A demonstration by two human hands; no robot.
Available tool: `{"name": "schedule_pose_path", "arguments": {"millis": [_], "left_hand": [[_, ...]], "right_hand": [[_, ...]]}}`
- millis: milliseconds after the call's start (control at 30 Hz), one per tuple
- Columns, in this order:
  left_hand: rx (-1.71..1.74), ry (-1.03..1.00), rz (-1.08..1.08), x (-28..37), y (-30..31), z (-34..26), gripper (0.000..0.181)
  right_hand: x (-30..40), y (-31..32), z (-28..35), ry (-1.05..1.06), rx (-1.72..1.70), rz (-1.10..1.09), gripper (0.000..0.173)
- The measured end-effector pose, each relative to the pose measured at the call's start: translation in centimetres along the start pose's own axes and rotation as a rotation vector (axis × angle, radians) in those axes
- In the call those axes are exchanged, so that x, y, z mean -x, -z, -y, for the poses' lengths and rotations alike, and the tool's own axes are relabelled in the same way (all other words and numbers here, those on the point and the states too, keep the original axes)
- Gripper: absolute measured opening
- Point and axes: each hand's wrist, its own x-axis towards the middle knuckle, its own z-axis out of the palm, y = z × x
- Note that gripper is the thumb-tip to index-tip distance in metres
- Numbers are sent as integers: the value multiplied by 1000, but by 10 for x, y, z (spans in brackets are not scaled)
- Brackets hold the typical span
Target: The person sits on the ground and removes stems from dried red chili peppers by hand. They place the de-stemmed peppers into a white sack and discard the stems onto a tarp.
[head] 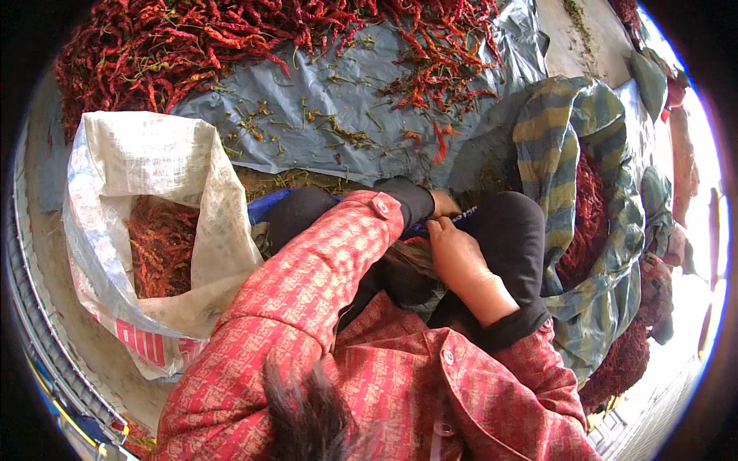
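My left hand reaches across between my knees, mostly hidden by its black cuff and blurred. My right hand is just below it, fingertips bunched beside a dark blue cloth with white lettering on my lap. Whether either hand holds anything is hidden. Past the hands, a red chili pepper appears blurred over the grey plastic sheet. Left of me stands a white woven sack, mouth rolled wide, with dried red chilies inside. On my right, a striped plastic sack holds darker red chilies.
A large heap of dried chilies covers the far left of the sheet. A smaller pile lies at the far right, with loose stems scattered between. More chilies are heaped behind the striped sack.
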Motion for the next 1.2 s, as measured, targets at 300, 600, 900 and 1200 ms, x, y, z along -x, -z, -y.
{"name": "schedule_pose_path", "arguments": {"millis": [300,600,900,1200], "left_hand": [[-226,602,-760,86,79,-43,22],[-597,638,-176,-14,71,-38,26],[-128,811,-617,56,71,-121,19],[-188,694,-686,59,52,-145,12]], "right_hand": [[-43,-16,-46,400,-671,-335,18],[-46,-39,-59,705,-1029,-142,20],[-58,-22,-70,-85,-1897,-370,27],[-42,-32,-71,72,-1593,-380,30]]}}
